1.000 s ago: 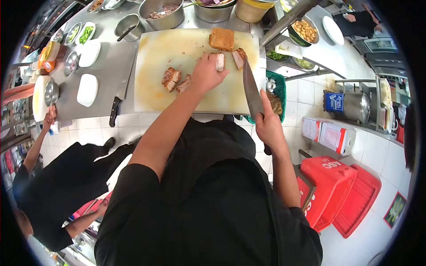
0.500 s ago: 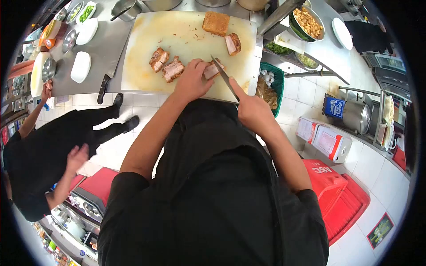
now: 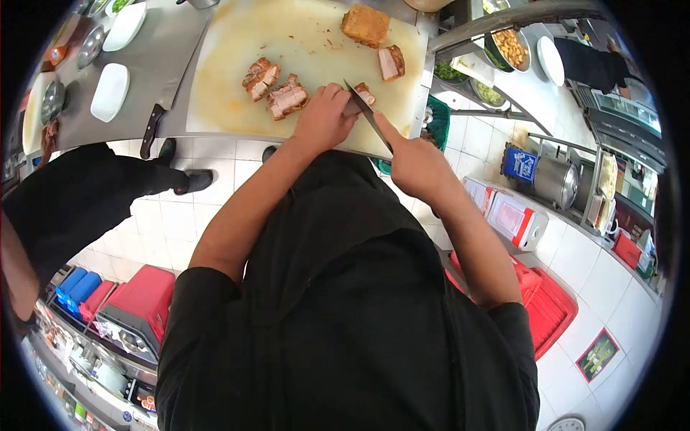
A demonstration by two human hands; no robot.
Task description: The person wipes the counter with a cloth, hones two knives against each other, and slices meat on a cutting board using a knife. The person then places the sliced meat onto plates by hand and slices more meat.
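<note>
My right hand [image 3: 420, 167] is closed round a knife [image 3: 368, 113], its index finger stretched along the top of the blade. The blade lies across a piece of crispy roast pork [image 3: 365, 94] near the front of the white cutting board [image 3: 223, 72]. My left hand [image 3: 327, 118] presses on that pork with curled fingers, right beside the blade, hiding part of the meat. Two groups of cut pork [image 3: 288, 98] lie to the left of my left hand. Farther back on the right are a small pork chunk [image 3: 392, 62] and a larger golden-skinned block [image 3: 365, 26].
A second knife [image 3: 152, 131] with a black handle lies on the steel counter, left of the board. White dishes [image 3: 111, 92] stand beyond it. Another person in black [image 3: 65, 201] stands at the left. Below the board's right edge is a green basket [image 3: 438, 118]; red bins [image 3: 550, 309] are on the floor.
My view has shifted, so the board sits a little higher. The knife now crosses the pork more centrally, with a piece showing on its far side. The other person has moved farther left.
</note>
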